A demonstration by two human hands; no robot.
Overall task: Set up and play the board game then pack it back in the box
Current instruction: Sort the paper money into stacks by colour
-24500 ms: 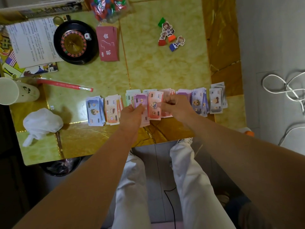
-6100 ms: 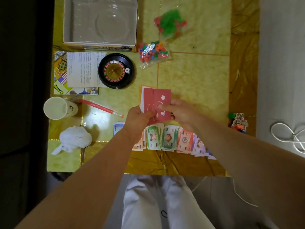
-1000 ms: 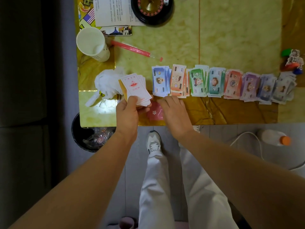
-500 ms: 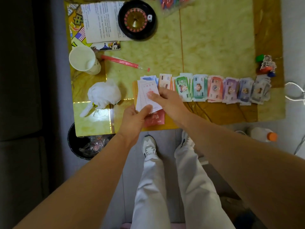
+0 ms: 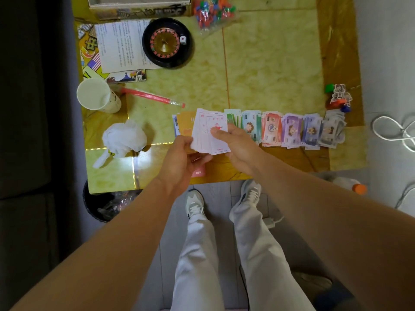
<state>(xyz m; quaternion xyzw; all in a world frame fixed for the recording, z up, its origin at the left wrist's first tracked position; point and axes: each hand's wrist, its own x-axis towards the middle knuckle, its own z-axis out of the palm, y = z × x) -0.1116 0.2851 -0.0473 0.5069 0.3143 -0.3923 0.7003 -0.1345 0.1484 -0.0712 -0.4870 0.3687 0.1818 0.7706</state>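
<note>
The counter (image 5: 271,63) carries the game spread out. The open box (image 5: 139,5) sits at its far left corner, and a row of play money (image 5: 292,133) runs beside the near edge out to the right edge. The roulette wheel (image 5: 167,42) and rule sheet (image 5: 119,44) lie just in front of the box. A paper cup (image 5: 96,95) and a crumpled tissue (image 5: 124,138) stand along the left edge.

Over the middle of the near edge, the left hand (image 5: 182,158) holds a fan of white cards (image 5: 208,131) from below. Their long axis runs from near edge to far edge. The right hand (image 5: 235,142) meets them from the right and is the nearer one to the top card, its grip narrow, thumb on the face.

That card looks ready to slide off rightward. A small red pile (image 5: 198,172) lies under the left hand at the near edge. The money row is just beyond the cards, so there is little bare counter to lay them on here.
</note>
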